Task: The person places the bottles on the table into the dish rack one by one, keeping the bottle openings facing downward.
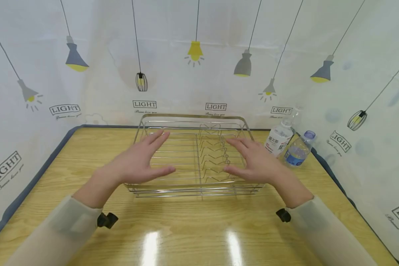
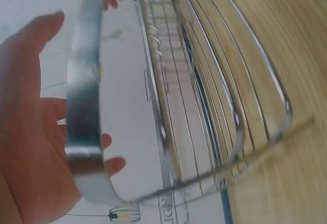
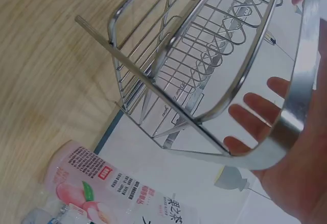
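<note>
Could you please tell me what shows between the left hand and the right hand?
In the head view, the metal rack, with its bent wire dividers, shows between the left hand and the right hand.

Wire rack [image 1: 193,186] partly hidden by hands [image 1: 136,160] [image 1: 257,160], rear bottle [image 1: 297,115] partly blocked, sleeves [image 1: 51,231] [image 1: 330,229] cropped

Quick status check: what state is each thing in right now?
Wire rack: upright on the table
Left hand: open, thumb apart from fingers
Right hand: open, thumb apart from fingers
Peach-print bottle: standing upright
Blue-label bottle: standing upright
Rear clear bottle: partly hidden, contents unclear
</note>
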`<control>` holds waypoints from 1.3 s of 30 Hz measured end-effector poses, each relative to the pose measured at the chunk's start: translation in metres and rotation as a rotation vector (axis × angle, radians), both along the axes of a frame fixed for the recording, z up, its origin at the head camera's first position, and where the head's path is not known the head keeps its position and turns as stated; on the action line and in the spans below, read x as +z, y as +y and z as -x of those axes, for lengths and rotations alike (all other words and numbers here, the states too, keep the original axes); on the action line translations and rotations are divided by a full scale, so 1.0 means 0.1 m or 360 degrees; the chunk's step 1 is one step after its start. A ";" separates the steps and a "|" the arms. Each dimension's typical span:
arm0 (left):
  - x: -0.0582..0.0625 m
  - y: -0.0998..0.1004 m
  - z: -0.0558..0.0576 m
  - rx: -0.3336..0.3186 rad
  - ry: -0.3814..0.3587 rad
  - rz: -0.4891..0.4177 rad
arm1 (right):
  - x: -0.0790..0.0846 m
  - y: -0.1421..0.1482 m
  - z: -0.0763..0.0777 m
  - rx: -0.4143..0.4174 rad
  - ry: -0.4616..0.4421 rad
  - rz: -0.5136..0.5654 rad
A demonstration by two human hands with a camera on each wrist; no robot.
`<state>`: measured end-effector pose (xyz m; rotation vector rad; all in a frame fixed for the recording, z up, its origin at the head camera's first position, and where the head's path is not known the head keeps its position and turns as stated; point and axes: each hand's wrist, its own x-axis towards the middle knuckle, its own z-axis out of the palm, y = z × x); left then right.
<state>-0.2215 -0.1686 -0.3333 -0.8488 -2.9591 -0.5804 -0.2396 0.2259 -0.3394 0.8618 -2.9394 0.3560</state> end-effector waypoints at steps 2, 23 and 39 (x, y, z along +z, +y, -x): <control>0.02 0.03 -0.01 -0.0008 -0.0100 -0.0212 | 0.02 0.03 -0.03 -0.0031 0.0028 0.0089; 0.07 0.16 -0.09 -0.0033 -0.0465 -0.0884 | 0.05 0.79 -0.05 -0.0432 0.0466 0.1161; -0.05 0.12 -0.10 -0.0065 -0.0636 -0.0930 | -0.13 1.14 0.06 -0.0832 0.0310 0.1107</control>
